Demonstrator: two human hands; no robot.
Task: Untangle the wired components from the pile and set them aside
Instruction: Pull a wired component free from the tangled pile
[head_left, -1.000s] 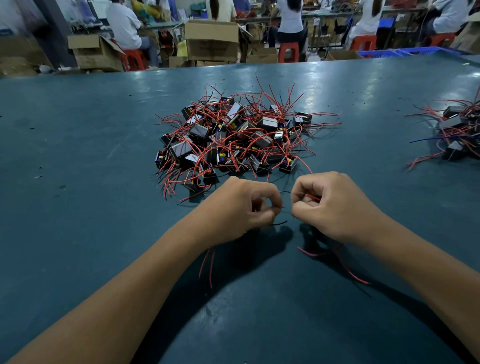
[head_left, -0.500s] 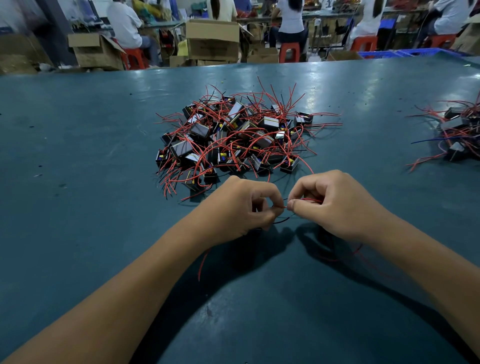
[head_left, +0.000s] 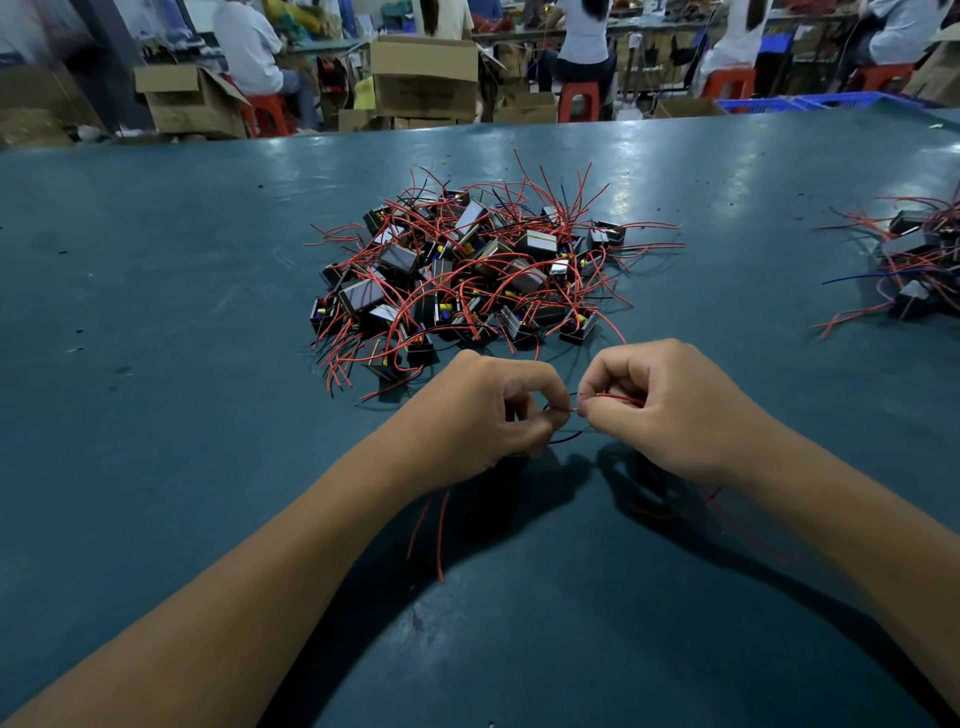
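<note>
- a red wire (head_left: 613, 398) is pinched between the two hands, just in front of the pile and above the tabletop (head_left: 156, 312); its short exposed stretch spans the small gap between them.
- the left hand (head_left: 483, 421) is curled, its grip closed on the wire's end between thumb and forefinger; two more red wire tails (head_left: 434, 530) hang out from beneath it toward the near edge.
- the right hand (head_left: 670, 410) is also curled, with its grip clamped on the same red wire, which runs back into the fist.
- a thin black wire (head_left: 569, 438) is seen looping below the fingertips, close to the tabletop; whether it is held cannot be told.
- any component body belonging to these wires is hidden under the hands.
- the pile (head_left: 467, 270) of small black box-shaped components with tangled red wires is lain at the tabletop's middle, just beyond the hands.
- a second, smaller heap (head_left: 919, 265) of similar components is seen well apart at the right edge, with one blue wire (head_left: 852, 278) sticking out toward the left.
- beyond the far edge of the tabletop, cardboard boxes (head_left: 423, 78), red stools (head_left: 576, 98) and seated people (head_left: 249, 47) are seen, somewhat blurred.
</note>
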